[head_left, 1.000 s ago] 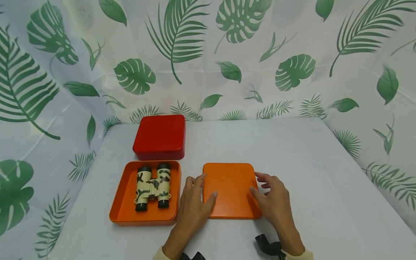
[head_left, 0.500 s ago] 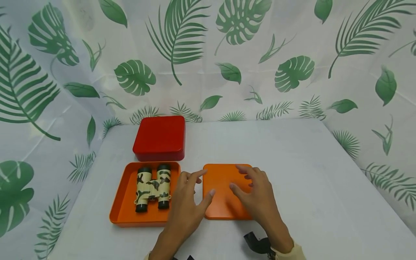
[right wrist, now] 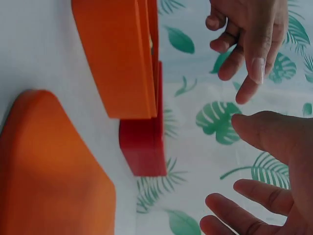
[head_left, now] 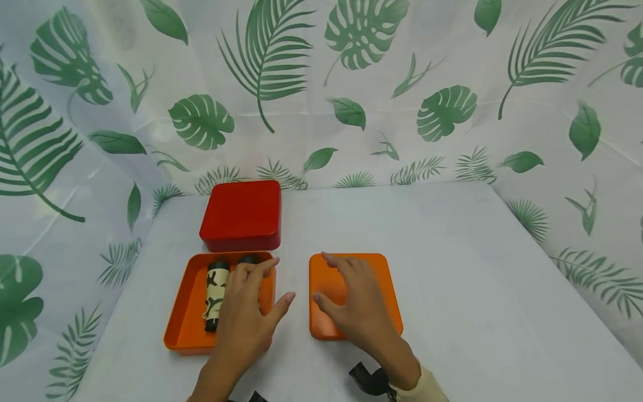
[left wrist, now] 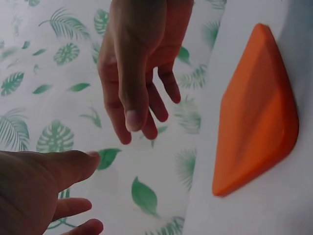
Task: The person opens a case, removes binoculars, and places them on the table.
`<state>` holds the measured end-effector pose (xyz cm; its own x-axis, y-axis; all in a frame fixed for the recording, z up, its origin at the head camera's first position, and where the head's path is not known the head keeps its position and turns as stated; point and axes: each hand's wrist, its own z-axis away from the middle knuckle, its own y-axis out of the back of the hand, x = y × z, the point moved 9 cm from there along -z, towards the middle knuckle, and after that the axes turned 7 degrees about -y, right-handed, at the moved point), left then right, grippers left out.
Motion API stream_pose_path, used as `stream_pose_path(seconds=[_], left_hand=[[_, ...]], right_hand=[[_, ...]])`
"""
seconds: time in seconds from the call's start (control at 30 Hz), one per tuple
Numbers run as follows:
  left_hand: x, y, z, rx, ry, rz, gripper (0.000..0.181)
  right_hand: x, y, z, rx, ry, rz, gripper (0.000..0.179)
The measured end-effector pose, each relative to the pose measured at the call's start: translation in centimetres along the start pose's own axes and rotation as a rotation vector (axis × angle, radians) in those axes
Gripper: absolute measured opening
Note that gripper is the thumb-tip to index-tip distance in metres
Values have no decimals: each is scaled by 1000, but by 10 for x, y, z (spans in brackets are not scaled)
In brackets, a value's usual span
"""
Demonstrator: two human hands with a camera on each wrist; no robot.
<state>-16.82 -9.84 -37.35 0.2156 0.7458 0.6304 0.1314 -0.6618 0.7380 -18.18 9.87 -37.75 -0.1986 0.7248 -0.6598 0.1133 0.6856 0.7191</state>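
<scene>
A pair of camouflage binoculars (head_left: 217, 290) lies in the open orange box (head_left: 182, 332) at left. My left hand (head_left: 243, 312) hovers above that box, hiding the right half of the binoculars. Its thumb and fingers are spread and hold nothing. The orange lid (head_left: 379, 279) lies flat on the table, right of the box. My right hand (head_left: 361, 307) is above the lid, with fingers relaxed and nothing in them. In the left wrist view, a gap separates the right hand (left wrist: 142, 54) from the lid (left wrist: 259, 117).
A red box (head_left: 242, 215) with its top on stands directly behind the orange box. The white table (head_left: 427, 234) ends at a leaf-print cloth (head_left: 311, 134) behind and at the sides. Black camera mounts (head_left: 372, 381) are strapped at the wrists.
Both hands have come away from the lid's sides and moved left, the left one over the binoculars. The lid, box and binoculars stay where they were.
</scene>
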Motion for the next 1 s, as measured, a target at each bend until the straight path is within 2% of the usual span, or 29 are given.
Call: stream_pose_path(seconds=[0.17,0.47,0.7,0.83,1.0], left_hand=[[-16,14,0,-1,2,-29,73],[-45,36,0,-23,21,-52,79],[-58,48,-1,-37,-23,-100,84],[-66,51,-4,-62,-60,-122,85],[-79,54,-6,-107,-74,-149,89]], right_hand=[[-19,-12,-3,-39,66,16,76],[-38,-31,-9,-140,94,58,89],[-46,-45,-11,-203,116,126,95],[-50,-53,-14,-229,137,120,96],[-54,-70,-17,-287,144,101,101]])
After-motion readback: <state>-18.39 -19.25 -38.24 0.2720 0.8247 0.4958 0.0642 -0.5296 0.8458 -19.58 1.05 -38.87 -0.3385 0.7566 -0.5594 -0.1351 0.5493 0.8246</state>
